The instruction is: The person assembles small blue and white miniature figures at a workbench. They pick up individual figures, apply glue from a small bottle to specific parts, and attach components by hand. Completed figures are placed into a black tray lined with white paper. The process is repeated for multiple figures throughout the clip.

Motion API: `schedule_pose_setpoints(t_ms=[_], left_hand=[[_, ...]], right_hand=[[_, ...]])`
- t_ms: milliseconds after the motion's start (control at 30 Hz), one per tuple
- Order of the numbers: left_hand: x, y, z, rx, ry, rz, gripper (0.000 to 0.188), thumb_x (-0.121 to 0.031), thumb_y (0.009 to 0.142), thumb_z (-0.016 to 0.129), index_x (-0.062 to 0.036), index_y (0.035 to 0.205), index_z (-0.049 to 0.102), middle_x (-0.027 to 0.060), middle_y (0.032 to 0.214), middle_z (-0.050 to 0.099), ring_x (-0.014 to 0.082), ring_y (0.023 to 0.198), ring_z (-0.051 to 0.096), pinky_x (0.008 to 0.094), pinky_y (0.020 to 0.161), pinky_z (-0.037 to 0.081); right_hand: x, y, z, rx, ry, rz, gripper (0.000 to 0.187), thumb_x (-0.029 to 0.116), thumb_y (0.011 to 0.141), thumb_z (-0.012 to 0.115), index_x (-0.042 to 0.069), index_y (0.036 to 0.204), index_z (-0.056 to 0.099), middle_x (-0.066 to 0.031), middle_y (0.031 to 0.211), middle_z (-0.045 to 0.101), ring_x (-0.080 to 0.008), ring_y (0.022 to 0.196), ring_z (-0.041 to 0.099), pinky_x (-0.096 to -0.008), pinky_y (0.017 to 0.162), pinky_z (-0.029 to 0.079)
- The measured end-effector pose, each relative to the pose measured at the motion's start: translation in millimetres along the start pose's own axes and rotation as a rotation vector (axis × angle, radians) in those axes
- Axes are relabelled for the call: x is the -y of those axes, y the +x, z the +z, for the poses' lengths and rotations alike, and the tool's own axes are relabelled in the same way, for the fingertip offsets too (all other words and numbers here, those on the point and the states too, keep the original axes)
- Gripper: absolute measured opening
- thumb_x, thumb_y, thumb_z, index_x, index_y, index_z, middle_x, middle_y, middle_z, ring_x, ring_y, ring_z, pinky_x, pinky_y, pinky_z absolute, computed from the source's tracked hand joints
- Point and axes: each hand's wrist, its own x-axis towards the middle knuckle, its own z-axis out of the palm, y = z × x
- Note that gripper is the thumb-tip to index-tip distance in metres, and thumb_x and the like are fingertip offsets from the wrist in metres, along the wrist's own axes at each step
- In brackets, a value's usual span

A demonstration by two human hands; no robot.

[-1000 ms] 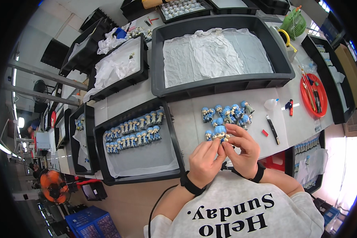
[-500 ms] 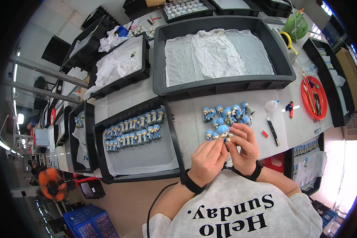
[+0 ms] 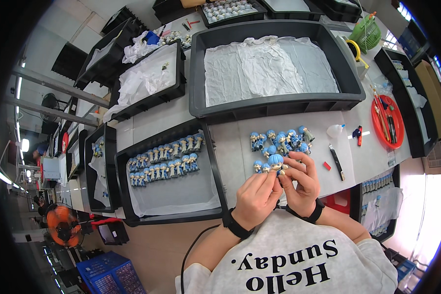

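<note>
Both my hands meet over the table's front edge on one small figurine with a blue head (image 3: 276,161). My left hand (image 3: 256,197) pinches it from below and my right hand (image 3: 301,182) grips it from the right. Just beyond them a loose cluster of several blue-haired figurines (image 3: 281,139) lies on the white table. To the left, a black tray (image 3: 211,166) lined with white cloth holds two rows of the same figurines (image 3: 164,158).
A large black tray (image 3: 279,105) with white cloth sits behind the cluster. A red round dish (image 3: 388,122) with tools, a black knife (image 3: 337,163), a small red piece (image 3: 327,165) and a white bottle (image 3: 334,130) lie to the right. More black trays ring the table.
My hands stay on the blue-headed figurine, with only small shifts of the fingers.
</note>
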Motion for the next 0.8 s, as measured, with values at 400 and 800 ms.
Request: schedule_pose_setpoints(t_ms=[400,800], left_hand=[[-0.4,-0.6,-0.1,-0.006,0.001,0.004,0.022,0.006,0.064,0.064,0.0041,0.085,0.06,0.011,0.069,0.058,0.0247,0.056,0.056,0.0292,0.049,0.045],[0.9,-8.9,3.2,-0.028,-0.094,-0.113,0.021,0.004,0.068,0.064,0.0054,0.089,0.061,0.0108,0.076,0.061,0.0218,0.062,0.06,0.0275,0.055,0.048]], right_hand=[[-0.3,-0.1,0.2,-0.009,0.004,-0.012,0.009,-0.005,0.074,0.062,-0.003,0.083,0.059,-0.0172,0.115,0.044,-0.0288,0.098,0.058,-0.0335,0.079,0.049],[-3.7,1.2,0.6,-0.01,0.002,-0.034,0.01,-0.007,0.074,0.061,-0.004,0.083,0.058,-0.0175,0.113,0.044,-0.0296,0.097,0.059,-0.0334,0.077,0.05]])
